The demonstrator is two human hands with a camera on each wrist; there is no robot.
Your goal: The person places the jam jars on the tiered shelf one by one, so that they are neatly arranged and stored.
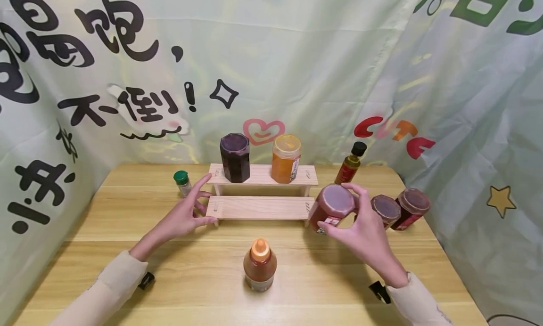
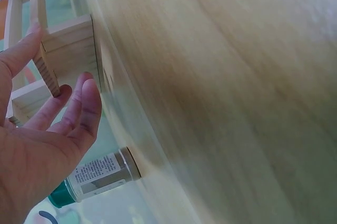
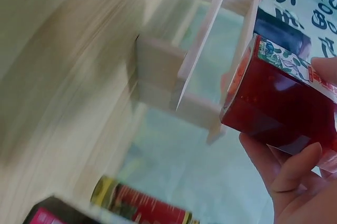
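My right hand (image 1: pixel 366 229) grips an octagonal jar of red jam (image 1: pixel 328 208) between thumb and fingers, raised by the right end of a two-step wooden rack (image 1: pixel 260 208). In the right wrist view the jar (image 3: pixel 284 100) is tilted and its printed label shows. At the rack's left end, my left hand (image 1: pixel 182 215) holds the lower board by its edges, thumb at the front corner and a finger at the back. A dark jar (image 1: pixel 235 158) and an orange jar (image 1: pixel 286 161) stand on the upper step; the lower step is bare.
A sauce bottle with an orange cap (image 1: pixel 260 267) stands in front of the rack. Left of the rack is a green-capped shaker (image 1: pixel 182 182). To the right are a black-capped bottle (image 1: pixel 349 163) and two jars (image 1: pixel 386 210), (image 1: pixel 411 208). Printed curtains (image 1: pixel 318 81) surround the table.
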